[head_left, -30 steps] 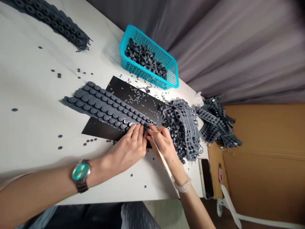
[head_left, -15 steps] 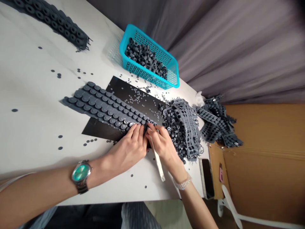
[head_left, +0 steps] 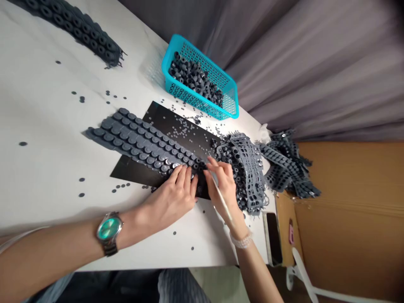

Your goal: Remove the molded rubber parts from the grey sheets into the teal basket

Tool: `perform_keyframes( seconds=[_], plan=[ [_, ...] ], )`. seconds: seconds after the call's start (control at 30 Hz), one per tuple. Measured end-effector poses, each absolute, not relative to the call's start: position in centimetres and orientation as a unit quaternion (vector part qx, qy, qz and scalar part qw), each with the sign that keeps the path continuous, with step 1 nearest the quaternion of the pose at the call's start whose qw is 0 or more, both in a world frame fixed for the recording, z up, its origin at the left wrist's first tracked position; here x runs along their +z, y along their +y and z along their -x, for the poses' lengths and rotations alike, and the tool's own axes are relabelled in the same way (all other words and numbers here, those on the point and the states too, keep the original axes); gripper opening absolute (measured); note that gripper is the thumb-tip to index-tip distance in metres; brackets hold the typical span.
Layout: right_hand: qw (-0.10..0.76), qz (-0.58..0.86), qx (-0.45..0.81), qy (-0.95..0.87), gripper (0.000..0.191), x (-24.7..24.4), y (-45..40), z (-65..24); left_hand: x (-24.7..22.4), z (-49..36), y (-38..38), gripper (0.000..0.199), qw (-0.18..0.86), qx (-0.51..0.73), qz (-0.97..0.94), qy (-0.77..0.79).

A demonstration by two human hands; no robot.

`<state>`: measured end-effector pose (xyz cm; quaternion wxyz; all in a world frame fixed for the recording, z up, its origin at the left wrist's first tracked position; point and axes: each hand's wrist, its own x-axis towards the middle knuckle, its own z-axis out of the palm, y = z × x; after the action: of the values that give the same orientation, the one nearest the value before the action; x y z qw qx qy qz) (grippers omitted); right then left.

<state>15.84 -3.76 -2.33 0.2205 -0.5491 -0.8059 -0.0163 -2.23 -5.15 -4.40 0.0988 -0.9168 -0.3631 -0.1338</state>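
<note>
A grey rubber sheet [head_left: 139, 141] with rows of round raised caps lies across a black mat [head_left: 132, 173]. My left hand [head_left: 177, 191] rests on the sheet's near right end, its fingers stretched out and lying flat. Just right of it, my right hand [head_left: 222, 183] is closed round a slim white stick [head_left: 223, 202], which slants back towards the wrist. Its fingertips are by the sheet's right end, near small dark ring-shaped parts. The stick's tip is hidden by the fingers. Beside my right hand lies a heap of dark hollow rubber pieces [head_left: 241, 198].
A turquoise basket [head_left: 200, 97] holds many dark tubular pieces. Perforated grey sheeting [head_left: 249, 168] covers part of the heap, with more piled sheeting [head_left: 288, 164] beyond. Another capped strip [head_left: 85, 33] lies far left. Small discs [head_left: 183, 126] are scattered about. A phone [head_left: 273, 237] is at the right edge.
My right hand has moved a little right, away from my left hand, still with the white stick in it. My left hand stays on the sheet.
</note>
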Motion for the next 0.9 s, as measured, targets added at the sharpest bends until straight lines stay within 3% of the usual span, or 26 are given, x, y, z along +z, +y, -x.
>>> perform_keyframes(
  seconds=[0.17,0.6,0.9],
  plan=[
    [0.191,0.462,-0.028,-0.866,0.019,-2.0,-3.0,-14.0,-4.3,2.3,-5.1,0.047,0.111,-0.134,0.920,-0.351],
    [0.090,0.461,0.001,-0.883,0.022,-2.0,-2.6,-13.8,-4.6,2.2,-5.1,0.050,0.093,-0.157,0.918,-0.351],
    [0.205,0.583,0.000,-0.787,0.031,-2.2,-1.7,-16.3,-4.6,2.2,-5.3,0.054,0.092,-0.138,0.920,-0.355]
  ],
)
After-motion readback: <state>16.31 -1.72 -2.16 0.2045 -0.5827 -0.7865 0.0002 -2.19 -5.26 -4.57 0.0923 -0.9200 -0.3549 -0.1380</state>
